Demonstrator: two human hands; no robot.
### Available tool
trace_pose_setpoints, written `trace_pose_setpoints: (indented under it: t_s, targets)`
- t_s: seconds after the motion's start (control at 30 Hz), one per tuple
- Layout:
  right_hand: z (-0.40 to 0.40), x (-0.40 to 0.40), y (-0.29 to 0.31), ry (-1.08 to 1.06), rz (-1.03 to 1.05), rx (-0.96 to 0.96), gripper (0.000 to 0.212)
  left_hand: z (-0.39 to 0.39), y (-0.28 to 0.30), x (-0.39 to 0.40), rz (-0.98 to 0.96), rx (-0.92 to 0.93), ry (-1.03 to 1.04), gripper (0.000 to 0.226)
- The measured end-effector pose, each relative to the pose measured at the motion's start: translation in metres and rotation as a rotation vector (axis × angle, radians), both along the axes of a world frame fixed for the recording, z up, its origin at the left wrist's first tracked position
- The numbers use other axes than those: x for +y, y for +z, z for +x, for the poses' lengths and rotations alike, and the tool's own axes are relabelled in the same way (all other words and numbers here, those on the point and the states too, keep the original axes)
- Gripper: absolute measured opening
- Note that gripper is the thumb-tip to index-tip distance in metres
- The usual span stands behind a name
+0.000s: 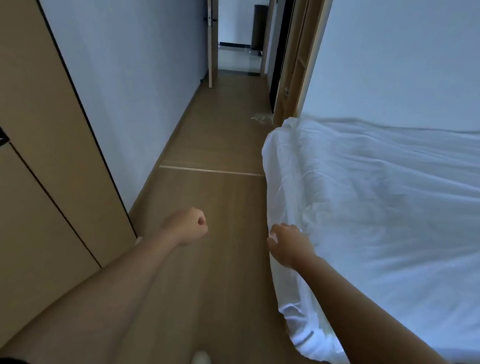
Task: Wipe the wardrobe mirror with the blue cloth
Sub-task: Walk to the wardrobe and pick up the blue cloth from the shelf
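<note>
Neither the blue cloth nor a wardrobe mirror shows anywhere here, so both lie somewhere out of view; no reflective panel can be told among the tan cabinet doors (pixel 35 167) to the left of the curled left fingers. As a judgement, a cleaning cloth should be light, soft and limp, safe to bunch in the palm from any edge or the middle, while the mirror is rigid, smooth and breakable and wants flat, even pressure. The left hand (pixel 187 226) is balled into a fist holding nothing, forearm stretched forward and low over the wooden floor (pixel 222 129). The right hand (pixel 288 246) reaches forward too, its fingers (pixel 285 227) loosely spread and relaxed, empty, just beside or perhaps brushing the white bed sheet (pixel 373 205) that hangs to their right; contact cannot be told. Beyond both sets of fingertips the corridor runs to an open doorway (pixel 240 39).
</note>
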State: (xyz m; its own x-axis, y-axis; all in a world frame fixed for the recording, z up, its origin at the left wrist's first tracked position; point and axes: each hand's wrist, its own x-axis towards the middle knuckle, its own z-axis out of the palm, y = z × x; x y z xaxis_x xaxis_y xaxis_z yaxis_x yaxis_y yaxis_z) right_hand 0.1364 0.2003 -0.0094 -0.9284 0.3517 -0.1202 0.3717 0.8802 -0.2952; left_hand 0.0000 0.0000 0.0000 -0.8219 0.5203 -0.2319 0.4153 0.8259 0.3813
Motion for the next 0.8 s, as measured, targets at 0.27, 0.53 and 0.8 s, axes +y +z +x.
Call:
trace_pose_setpoints:
  t_s: [0.27,0.53,0.8]
  targets:
    - [-0.082,0.040,-0.012,-0.006,0.016,-0.031,0.028,-0.086,-0.012,0.045,0.041,-0.018,0.013,0.019]
    - [-0.223,0.087,-0.010,-0.014,0.017,-0.029,0.027,-0.224,-0.001,0.090,0.076,-0.024,0.024,0.017]
    - [-0.338,0.124,-0.016,-0.053,0.003,-0.041,0.024,-0.344,0.014,0.131,0.057,0.016,-0.041,0.019]
